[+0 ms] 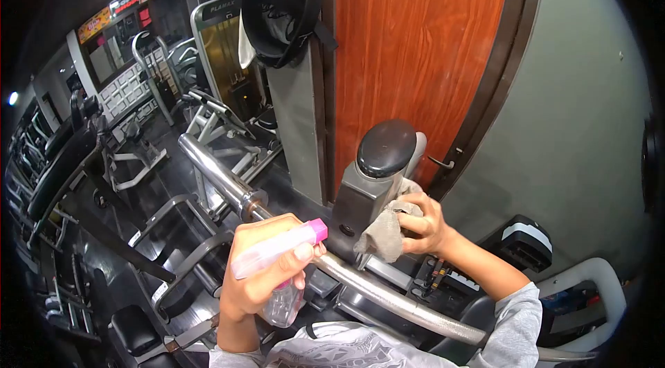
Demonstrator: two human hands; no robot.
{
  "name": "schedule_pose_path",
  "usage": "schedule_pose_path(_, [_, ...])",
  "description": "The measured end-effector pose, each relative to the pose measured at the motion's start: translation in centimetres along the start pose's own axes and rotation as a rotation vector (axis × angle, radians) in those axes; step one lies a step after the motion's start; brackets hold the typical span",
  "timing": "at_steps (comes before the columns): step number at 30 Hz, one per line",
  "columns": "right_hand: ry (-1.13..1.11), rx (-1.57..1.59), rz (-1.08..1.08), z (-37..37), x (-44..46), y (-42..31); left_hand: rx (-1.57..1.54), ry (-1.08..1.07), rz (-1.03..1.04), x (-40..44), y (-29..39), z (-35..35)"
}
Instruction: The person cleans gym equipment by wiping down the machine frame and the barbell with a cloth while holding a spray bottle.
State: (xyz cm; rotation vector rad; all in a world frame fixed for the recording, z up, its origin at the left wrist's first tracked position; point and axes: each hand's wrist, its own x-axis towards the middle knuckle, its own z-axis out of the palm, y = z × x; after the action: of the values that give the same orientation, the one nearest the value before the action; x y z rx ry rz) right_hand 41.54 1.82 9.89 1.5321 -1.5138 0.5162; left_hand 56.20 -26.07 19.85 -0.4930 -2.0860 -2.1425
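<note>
1. One clear spray bottle (282, 309), pink-topped, sits in the left hand (267, 267), which is curled round it.
2. The right hand (426, 226) pinches a bunched grey cloth (382, 235).
3. That cloth hangs beside the machine post (357, 195), below its black cap (388, 148); it seems to touch, though I can't be sure.
4. Behind stands a reddish wooden door (409, 42).

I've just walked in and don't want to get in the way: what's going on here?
In a gym, a person grips a spray bottle in the left hand and a bunched grey cloth in the right hand. The cloth appears to be against a machine post topped by a black cap, before a wooden door.
</note>
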Motion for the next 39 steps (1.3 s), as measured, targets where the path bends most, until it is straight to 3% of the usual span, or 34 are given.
schedule_pose_path(3, [0.053, -0.144, -0.122, -1.2, 2.2, 2.3, 0.033, 0.05, -0.01, -0.7, -0.2, 0.7])
schedule_pose_path(4, [0.02, -0.18, -0.05, -2.1, 3.2, 2.5, 0.039, 0.068, -0.009, -1.0, -0.3, 1.1])
schedule_pose_path(5, [0.183, -0.174, 0.079, -1.4, 4.3, 2.7, 0.083, 0.11, -0.001, -1.3, -0.3, 1.5])
schedule_pose_path(8, [0.25, -0.038, 0.318, -2.0, 6.6, 2.7, 0.139, 0.203, 0.009, -2.1, -0.1, 2.7])
schedule_pose_path(13, [0.374, 0.002, 0.265, 2.8, 1.5, 0.7, 0.187, 0.281, -0.004, -3.6, 1.3, 4.8])
schedule_pose_path(16, [0.212, 0.122, 0.189, 3.8, -0.5, 0.6, 0.189, 0.334, -0.042, -3.9, 1.3, 5.6])
schedule_pose_path(19, [0.26, 0.135, 0.299, 2.5, 1.4, 1.3, 0.165, 0.316, -0.115, -3.8, 0.1, 6.2])
schedule_pose_path(23, [0.477, 0.159, 0.615, 1.1, 5.3, 2.6, 0.049, 0.288, -0.124, -3.8, -2.7, 5.9])
schedule_pose_path(27, [0.621, 0.229, 0.718, 3.6, 4.6, 1.2, -0.026, 0.326, -0.05, -3.9, -5.2, 5.7])
schedule_pose_path(32, [0.5, 0.198, 0.769, 5.6, -0.1, -2.4, -0.076, 0.4, 0.055, -4.1, -6.2, 5.8])
schedule_pose_path(34, [0.464, 0.228, 0.777, 4.5, 0.6, -2.2, -0.1, 0.405, 0.063, -4.0, -6.4, 5.7])
schedule_pose_path(39, [0.652, 0.201, 0.871, 2.6, 6.1, 1.4, -0.007, 0.424, 0.116, -3.9, -7.2, 6.0])
